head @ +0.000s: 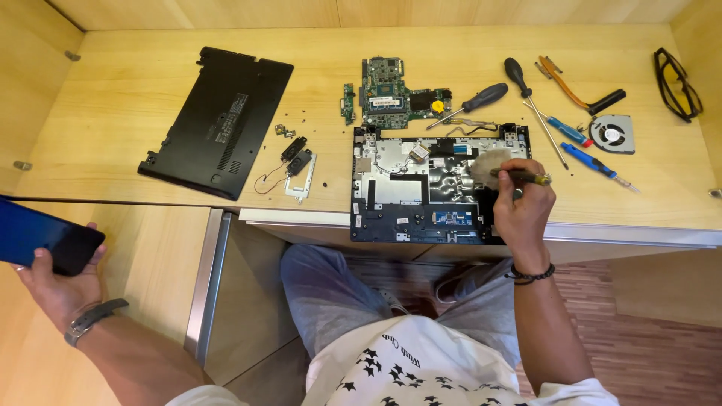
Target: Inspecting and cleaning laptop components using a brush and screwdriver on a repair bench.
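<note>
**Brush on the opened laptop chassis**

The right hand [523,207] grips a small brush [502,172] by its brass-coloured handle, bristles resting on the opened laptop chassis [421,188] at the worktop [113,113] front edge. The left hand [53,289], held well apart, is closed around a dark phone [41,237].

The brush looks light, with soft bristles; the ferrule end likely gives the best control. The chassis appears thin and fragile, best held by its rim.

Behind lie the green circuit board [395,90], screwdrivers [481,98], a cooling fan [612,134] and a black bottom cover [218,120]. Small speakers [295,154] and loose screws lie left of the chassis.
</note>
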